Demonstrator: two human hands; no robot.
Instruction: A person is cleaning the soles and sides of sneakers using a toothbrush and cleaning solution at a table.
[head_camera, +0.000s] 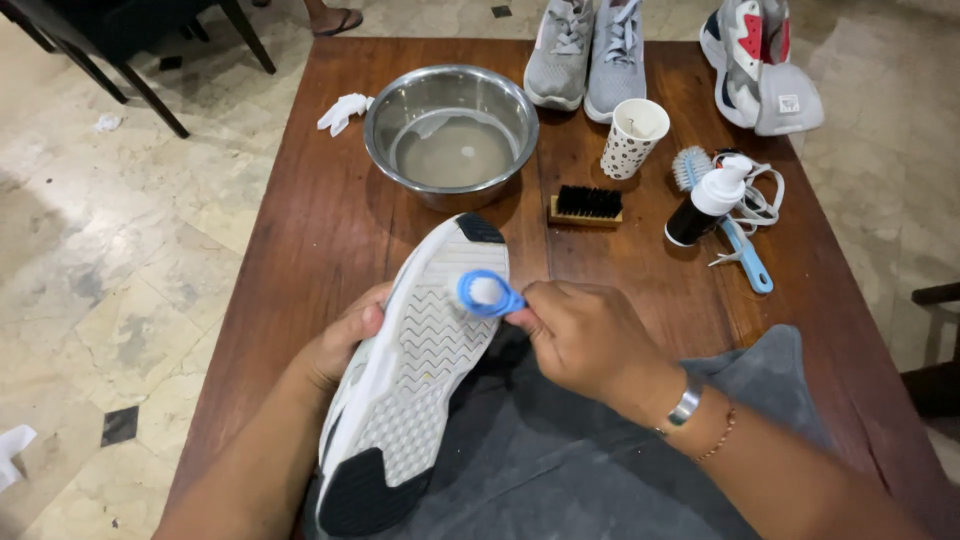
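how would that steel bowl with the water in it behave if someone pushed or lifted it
The steel bowl holds shallow cloudy water, so a quick push would probably slosh it. Its smooth metal on the wooden table would likely slide rather than tip, given the wide, low shape. Lifted, it looks stiff and probably fairly light for its size.

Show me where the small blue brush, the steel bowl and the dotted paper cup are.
small blue brush (487, 292), head view, on its round head.
steel bowl (383, 112), head view, on its left rim.
dotted paper cup (626, 152), head view, on its side wall.

I see even, bright indoor light; soft shadows under hands (590, 335); sharp focus; mild glare on bowl (450, 135) beyond them.
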